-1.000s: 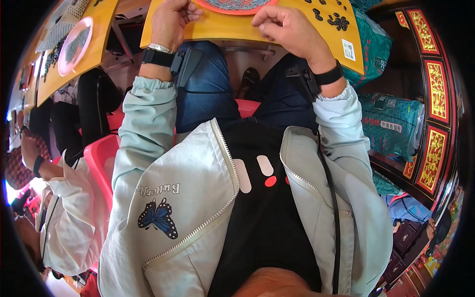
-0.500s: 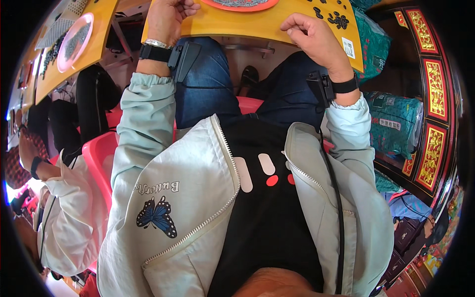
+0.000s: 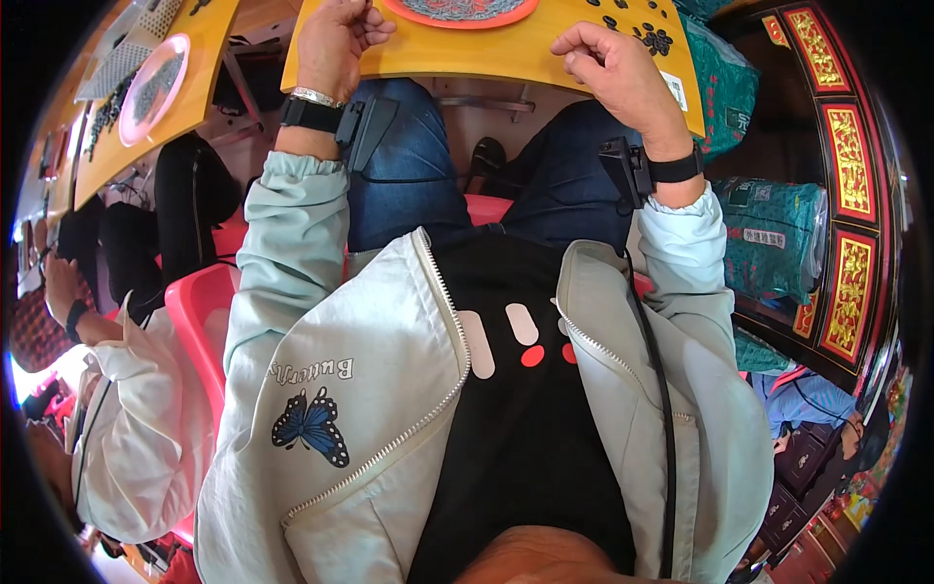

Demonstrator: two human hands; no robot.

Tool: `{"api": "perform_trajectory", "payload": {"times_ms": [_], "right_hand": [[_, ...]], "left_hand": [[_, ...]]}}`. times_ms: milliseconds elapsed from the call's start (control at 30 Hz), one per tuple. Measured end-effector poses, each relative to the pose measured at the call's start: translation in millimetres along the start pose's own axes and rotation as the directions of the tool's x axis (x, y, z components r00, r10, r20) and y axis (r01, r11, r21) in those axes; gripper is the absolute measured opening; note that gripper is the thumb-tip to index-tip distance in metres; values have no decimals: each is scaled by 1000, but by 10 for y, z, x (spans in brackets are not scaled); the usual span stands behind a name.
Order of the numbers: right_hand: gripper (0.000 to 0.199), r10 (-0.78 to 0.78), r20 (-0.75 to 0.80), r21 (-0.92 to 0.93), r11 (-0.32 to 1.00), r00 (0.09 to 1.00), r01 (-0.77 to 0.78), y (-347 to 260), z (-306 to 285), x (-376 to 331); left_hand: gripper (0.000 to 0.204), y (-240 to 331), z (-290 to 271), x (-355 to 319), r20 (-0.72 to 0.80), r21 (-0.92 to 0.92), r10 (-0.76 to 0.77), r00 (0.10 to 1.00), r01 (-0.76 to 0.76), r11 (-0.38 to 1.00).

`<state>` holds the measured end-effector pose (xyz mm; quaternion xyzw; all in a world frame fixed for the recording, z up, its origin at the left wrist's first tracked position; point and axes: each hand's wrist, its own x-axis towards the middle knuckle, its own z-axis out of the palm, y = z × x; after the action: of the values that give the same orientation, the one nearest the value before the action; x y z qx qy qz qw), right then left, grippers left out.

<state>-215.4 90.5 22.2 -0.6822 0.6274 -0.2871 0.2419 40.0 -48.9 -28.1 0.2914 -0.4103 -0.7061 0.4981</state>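
My left hand (image 3: 341, 47) is over the yellow table's left part, its fingers curled in; the upper edge cuts off part of it. Beside it lies a round orange-rimmed plate (image 3: 465, 23) full of small grey pieces. Over the front right of the table, my right hand (image 3: 628, 86) has its fingers bent, with thumb and forefinger close together. Whatever either hand may hold is too small or hidden. Small black round pieces (image 3: 654, 39) lie loose just beyond my right hand. Both wrists wear black straps with dark devices.
The yellow table (image 3: 438, 54) ends just above my knees. To the left, another yellow table holds a pink-rimmed plate (image 3: 182, 49) and black pieces; a person in white sits there on a pink chair (image 3: 195, 302). Green packages (image 3: 773, 234) and a carved red-gold cabinet (image 3: 846, 161) stand at right.
My left hand has come slightly down in the picture and shows more curled fingers. My right hand stays nearly in place. The view has shifted a little.
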Motion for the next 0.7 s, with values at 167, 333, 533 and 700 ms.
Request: {"api": "perform_trajectory", "payload": {"times_ms": [167,333,533,700], "right_hand": [[17,-22,-15,-32,999,1000,22,-55,29,-43],[15,-40,-16,6,999,999,40,-49,34,-49],[16,-90,-80,8,996,993,91,-83,37,-102],[17,-80,-149,-46,996,986,74,13,4,-102]], "left_hand": [[11,-56,-23,-29,2,15,3,1000,-3,1000],[12,-88,-71,-34,-21,34,13,1000,-12,999],[15,-159,-208,-26,89,59,-29,996,24,998],[14,-157,-72,-106,18,84,-15,1000,14,996]]}}
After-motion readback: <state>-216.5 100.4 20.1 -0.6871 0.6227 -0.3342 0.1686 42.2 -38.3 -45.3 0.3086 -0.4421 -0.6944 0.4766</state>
